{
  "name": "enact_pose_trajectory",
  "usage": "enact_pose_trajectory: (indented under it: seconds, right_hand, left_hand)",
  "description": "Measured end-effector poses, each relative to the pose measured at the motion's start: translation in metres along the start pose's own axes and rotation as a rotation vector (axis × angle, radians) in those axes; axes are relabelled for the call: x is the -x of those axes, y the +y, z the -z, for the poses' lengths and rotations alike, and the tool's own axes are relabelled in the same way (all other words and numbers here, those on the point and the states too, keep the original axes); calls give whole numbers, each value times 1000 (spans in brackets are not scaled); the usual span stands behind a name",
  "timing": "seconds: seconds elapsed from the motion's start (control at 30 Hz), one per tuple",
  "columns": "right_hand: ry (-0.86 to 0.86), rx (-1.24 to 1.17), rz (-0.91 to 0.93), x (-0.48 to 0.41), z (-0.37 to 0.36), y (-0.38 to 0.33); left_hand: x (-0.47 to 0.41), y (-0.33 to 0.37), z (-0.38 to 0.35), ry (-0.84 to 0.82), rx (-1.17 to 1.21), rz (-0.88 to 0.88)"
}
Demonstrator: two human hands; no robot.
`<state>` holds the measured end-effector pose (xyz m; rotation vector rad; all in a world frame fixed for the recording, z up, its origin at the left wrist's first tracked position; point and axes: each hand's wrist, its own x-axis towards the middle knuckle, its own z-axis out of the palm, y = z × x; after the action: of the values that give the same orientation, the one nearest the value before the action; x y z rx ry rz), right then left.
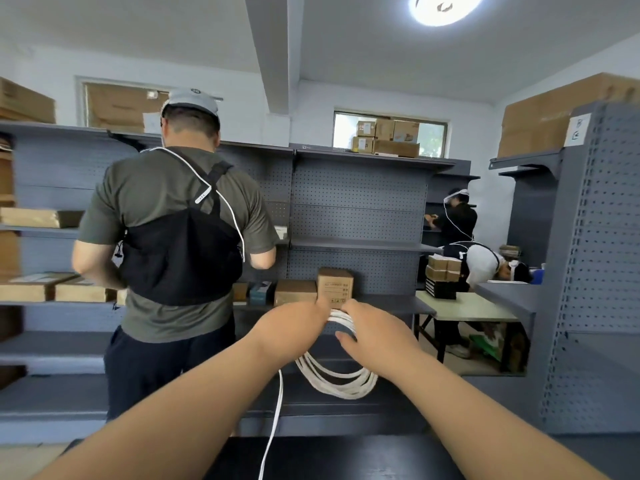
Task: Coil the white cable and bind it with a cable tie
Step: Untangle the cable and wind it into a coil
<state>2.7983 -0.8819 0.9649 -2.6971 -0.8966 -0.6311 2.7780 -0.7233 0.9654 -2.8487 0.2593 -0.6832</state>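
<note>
Fingers [350,307] of the right hand [375,332]: curled over the top of the white cable [337,384], with the thumb pressed under the strands, so the bundle is grasped.
Left hand [294,325]: closed on the same bundle from 9 o'clock. Its fingertips are mostly hidden, but the strands are seen to be gripped.
White cable: held in the air between the two hands, low of centre in the head view. It is wound into several loops that hang toward 6 o'clock below the knuckles.
Loose tail [275,427]: one strand, dropped from under the left wrist toward 6 o'clock and cut off by the lower edge.
Cardboard box [335,284]: stood upright at 12 o'clock from the hands, on the grey shelf unit [356,202].
Person in a green shirt [173,202]: at 10 o'clock, back turned, faced to the shelving.
Table [464,308]: at 3 o'clock, pale-topped, with stacked boxes on it.
Ceiling lamp [445,6]: at 1 o'clock, lit.
</note>
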Motion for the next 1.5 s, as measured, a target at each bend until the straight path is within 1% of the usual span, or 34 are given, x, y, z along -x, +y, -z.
enact_pose_trajectory:
  seconds: [0.03,0.1,0.23,0.3,0.4,0.53,0.6,0.7,0.8,0.87,0.93,1.03,1.1,1.2,1.3,1.4,1.5]
  right_hand:
    - [6,22,30,0,-2,-1]
    - [1,68,56,-1,-6,-1]
    - [-37,73,54,-5,-14,2]
    - [-26,9,24,-8,-15,1]
    - [4,-158,-42,-8,-14,0]
    - [32,-292,-95,-7,-16,0]
    - [45,-379,-143,-8,-17,1]
    - [69,-473,-216,-7,-21,4]
    - [104,-525,-282,-5,-23,9]
    - [102,-553,-307,-4,-24,12]
    - [90,-557,-313,-2,-26,12]
    - [64,-508,-297,-1,-27,12]
    - [44,-426,-258,0,-24,11]
    - [34,-246,-147,4,-20,7]
    - [-5,-40,-52,7,-21,0]
    - [-21,-6,-36,9,-24,-1]
    - [7,1,-41,11,-27,1]
  left_hand:
    - [2,4,0,0,-47,-43]
    - [4,10,-3,13,-57,-82]
    - [4,11,-8,42,49,15]
    - [5,8,-9,66,114,90]
    - [8,0,-13,111,239,222]
    - [9,-2,-18,166,394,328]
    - [8,0,-21,193,510,393]
    - [8,3,-23,208,667,444]
    - [11,3,-24,192,749,449]
    - [14,4,-24,163,726,435]
    - [16,6,-24,145,636,411]
    - [17,9,-21,137,542,409]
    - [19,9,-16,104,451,392]
    - [20,13,-10,31,245,286]
    - [22,16,-5,-3,138,201]
    - [29,14,-8,57,146,169]
    - [37,9,-18,82,318,200]
